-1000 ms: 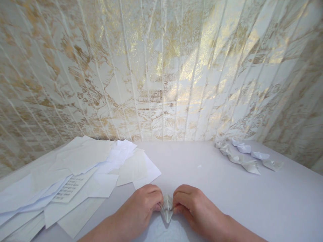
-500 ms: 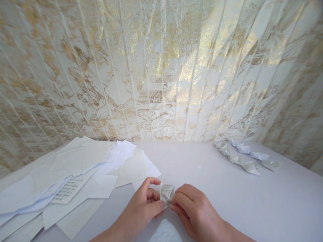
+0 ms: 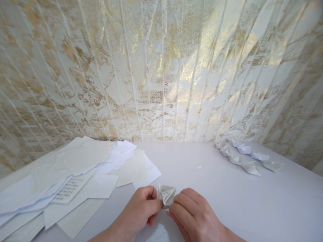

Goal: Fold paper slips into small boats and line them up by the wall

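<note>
A small folded piece of paper (image 3: 166, 194), greyish white with creased triangular faces, is held up between my two hands over the front of the table. My left hand (image 3: 142, 208) is closed, pinching its left edge between thumb and curled fingers. On the other side, my right hand (image 3: 193, 210) grips the lower right edge, its fingers pressed together. The right thumb and the paper's underside are partly hidden.
Loose paper sheets (image 3: 83, 158) lie heaped across the table's left side, one with printed text. Folded paper boats (image 3: 236, 158) stand in two rows at the back right. A tiny paper scrap (image 3: 199, 167) lies mid-table (image 3: 176, 158). A patterned curtain (image 3: 161, 67) hangs behind.
My left index finger has curled down from its raised position onto the paper. The folded paper has opened wider, showing more of its triangular faces. My right hand has shifted only slightly.
</note>
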A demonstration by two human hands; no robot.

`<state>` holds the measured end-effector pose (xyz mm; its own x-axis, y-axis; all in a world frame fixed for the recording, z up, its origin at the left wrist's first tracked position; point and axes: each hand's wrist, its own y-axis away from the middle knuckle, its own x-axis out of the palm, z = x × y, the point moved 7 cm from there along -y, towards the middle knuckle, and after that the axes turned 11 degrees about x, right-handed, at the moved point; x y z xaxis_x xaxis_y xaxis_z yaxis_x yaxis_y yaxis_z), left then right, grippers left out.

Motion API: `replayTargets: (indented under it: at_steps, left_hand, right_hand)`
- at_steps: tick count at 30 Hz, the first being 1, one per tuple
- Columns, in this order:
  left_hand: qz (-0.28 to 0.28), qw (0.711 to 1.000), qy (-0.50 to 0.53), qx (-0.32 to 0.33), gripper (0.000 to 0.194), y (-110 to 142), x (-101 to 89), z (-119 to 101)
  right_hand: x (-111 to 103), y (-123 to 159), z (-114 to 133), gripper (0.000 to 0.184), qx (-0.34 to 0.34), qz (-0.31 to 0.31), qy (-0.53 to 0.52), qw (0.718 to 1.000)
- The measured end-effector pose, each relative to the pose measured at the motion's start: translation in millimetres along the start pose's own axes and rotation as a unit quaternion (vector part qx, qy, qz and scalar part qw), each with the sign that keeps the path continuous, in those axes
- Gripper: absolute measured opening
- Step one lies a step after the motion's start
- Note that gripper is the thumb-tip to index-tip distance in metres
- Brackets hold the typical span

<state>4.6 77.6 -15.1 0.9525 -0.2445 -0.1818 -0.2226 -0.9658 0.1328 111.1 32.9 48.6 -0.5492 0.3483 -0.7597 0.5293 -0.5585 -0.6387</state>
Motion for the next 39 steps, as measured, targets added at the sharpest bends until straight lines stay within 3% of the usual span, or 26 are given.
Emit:
replayTargets:
  at_steps: [3,5,7,8,10,13,16,20,25,35,37,39]
  left_hand:
    - [0.006,0.998,-0.046,0.051,0.008,-3.1,-2.5,-4.0]
    - [0.01,0.995,-0.066,0.077,0.012,-3.6,-4.4,-7.7]
    - [0.012,0.993,-0.081,0.086,0.015,-3.4,-6.6,-10.3]
    - [0.012,0.992,-0.09,0.087,0.017,-3.3,-7.7,-11.3]
    - [0.019,0.989,-0.112,0.091,0.02,-3.4,-8.5,-12.4]
    - [0.03,0.984,-0.14,0.107,0.02,-4.4,-8.2,-12.7]
    - [0.027,0.979,-0.166,0.112,0.019,-5.4,-9.2,-11.5]
    - [0.011,0.971,-0.208,0.117,0.022,-4.2,-11.2,-15.6]
    - [-0.012,0.962,-0.24,0.13,0.02,-1.7,-11.9,-22.4]
    - [-0.003,0.958,-0.259,0.123,0.016,-1.5,-5.3,-16.4]
    - [-0.003,0.957,-0.259,0.129,0.016,-1.7,-5.5,-16.3]
    - [-0.002,0.957,-0.256,0.137,0.017,-1.9,-5.7,-16.7]
  right_hand:
    - [-0.8,-0.6,4.2,0.029,-0.019,-0.006,0.006,1.0]
    - [-4.2,-0.9,2.7,0.019,-0.007,-0.015,-0.026,1.0]
    - [-8.3,-1.9,-7.0,0.005,0.055,-0.024,-0.095,0.994]
    - [-9.6,-2.3,-15.2,0.011,0.108,-0.029,-0.134,0.985]
    - [-6.4,-0.5,-36.0,0.02,0.245,-0.027,-0.208,0.947]
    - [12.9,6.9,-58.1,0.017,0.416,0.031,-0.32,0.851]
    - [32.0,10.1,-60.7,0.009,0.472,0.11,-0.413,0.771]
    - [36.5,11.3,-61.3,0.006,0.49,0.111,-0.459,0.733]
    - [35.7,10.1,-59.0,0.004,0.48,0.097,-0.424,0.762]
    - [24.6,6.7,-48.9,0.017,0.388,0.074,-0.237,0.887]
    - [24.9,5.6,-47.5,0.016,0.387,0.082,-0.225,0.891]
    - [28.3,5.7,-48.4,0.015,0.407,0.098,-0.241,0.876]
